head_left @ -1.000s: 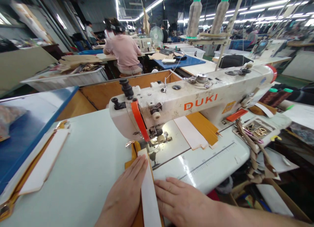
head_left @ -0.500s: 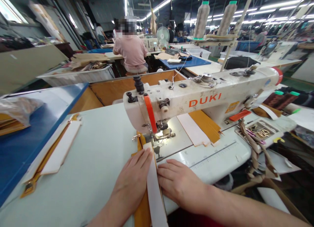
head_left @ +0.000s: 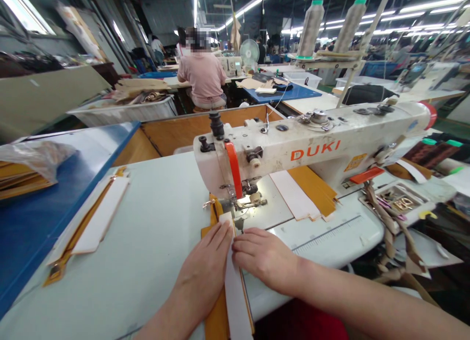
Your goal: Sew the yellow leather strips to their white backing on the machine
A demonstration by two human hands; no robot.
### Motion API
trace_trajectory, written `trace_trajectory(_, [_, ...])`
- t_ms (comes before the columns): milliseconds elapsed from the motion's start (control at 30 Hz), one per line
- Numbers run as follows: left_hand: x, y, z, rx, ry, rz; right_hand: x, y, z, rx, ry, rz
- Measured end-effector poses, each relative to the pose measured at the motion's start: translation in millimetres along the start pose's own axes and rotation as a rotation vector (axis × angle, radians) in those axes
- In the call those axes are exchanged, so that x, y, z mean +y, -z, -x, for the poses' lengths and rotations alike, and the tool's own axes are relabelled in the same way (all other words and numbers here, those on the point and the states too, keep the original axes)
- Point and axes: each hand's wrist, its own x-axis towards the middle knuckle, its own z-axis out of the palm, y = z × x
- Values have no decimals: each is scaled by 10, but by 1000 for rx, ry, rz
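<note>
A long white-faced strip [head_left: 235,301] with mustard edges runs from the table's front toward the needle area of a sewing machine [head_left: 271,139]. Under its left side lies a mustard strip [head_left: 215,320], whose far end reaches beside the presser foot. My left hand [head_left: 201,266] rests flat on the strips, fingers stretched forward, fingertips near the white strip's far end. From the other side, my right hand [head_left: 266,256] has its fingers curled against the white strip's right edge, seemingly pinching it; the thumb is hidden. Both hands are just in front of the needle area.
Left on the table lies a strap piece [head_left: 90,217] with white and mustard strips. Further white and mustard strips [head_left: 314,190] lie under the machine arm. A tray [head_left: 400,200] of small metal parts stands right. A blue table [head_left: 66,193] borders the left; a person [head_left: 201,78] sits ahead.
My right hand's fingers have curled more and moved slightly forward along the strip's edge. The left hand stays flat on the strips. The whole view has shifted slightly.
</note>
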Motion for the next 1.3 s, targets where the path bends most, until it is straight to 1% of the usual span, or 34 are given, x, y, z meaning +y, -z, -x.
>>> trace_trajectory(100, [23, -1, 3, 20, -10, 15, 20, 0, -15, 7, 50, 20])
trace_trajectory(200, [47, -12, 8, 27, 37, 10, 25, -2, -32, -8, 80, 37])
trace_trajectory(267, [62, -21, 12, 33, 53, -25, 28, -1, -46, -23, 96, 43])
trace_trajectory(367, [86, -29, 18, 33, 44, -83, 48, -1, -57, -34, 129, 40])
trace_trajectory(467, [119, -46, 13, 35, 62, -131, 93, 2, -50, -26, 156, 37])
trace_trajectory(567, [145, -86, -22, 96, 72, -137, 153, 15, -27, 4, 172, 41])
trace_trajectory(700, [132, -134, -126, 172, 83, -85, 231, 37, -4, 42, 163, 51])
trace_trajectory(800, [95, -135, -222, 189, 84, -28, 287, 48, -11, 56, 152, 54])
trace_trajectory(1033, [38, -111, -368, 279, 70, -83, 381, 62, -45, 54, 128, 44])
trace_trajectory(1300, [-16, -110, -375, 235, 79, 29, 420, 43, -57, 56, 122, 31])
